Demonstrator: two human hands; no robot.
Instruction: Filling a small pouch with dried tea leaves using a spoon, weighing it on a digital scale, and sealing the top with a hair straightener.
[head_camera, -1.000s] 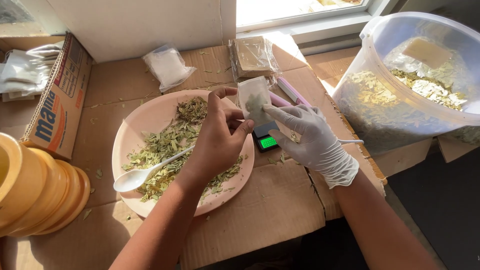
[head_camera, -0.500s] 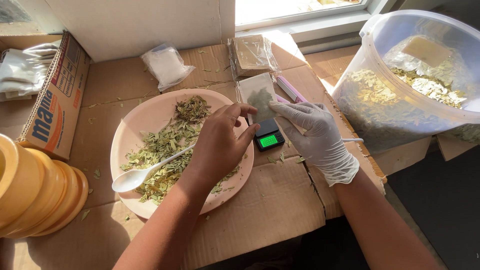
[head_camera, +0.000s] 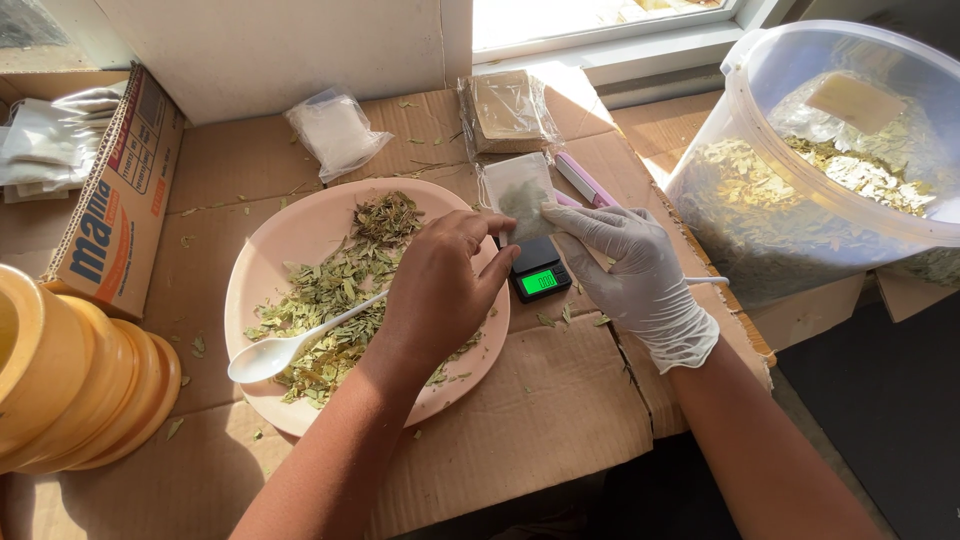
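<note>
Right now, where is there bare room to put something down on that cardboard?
Free: the cardboard in front of the pink plate, below the scale; also the strip between plate and printed box. Crowded: around the small bag both hands hold, left hand, gloved right hand.

My left hand (head_camera: 440, 290) hides the spoon's handle end; at three o'clock the bucket (head_camera: 800, 215) is cut off.

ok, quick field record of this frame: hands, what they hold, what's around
left hand: bare, fingertips on the small clear bag
right hand: white glove, pinching the same bag
bag: holds some dried leaves, sits over the pocket scale
scale: display lit green
plate: pink, dried leaves with a white spoon
bucket: clear, leaves inside, at right
surface: flattened cardboard
</note>
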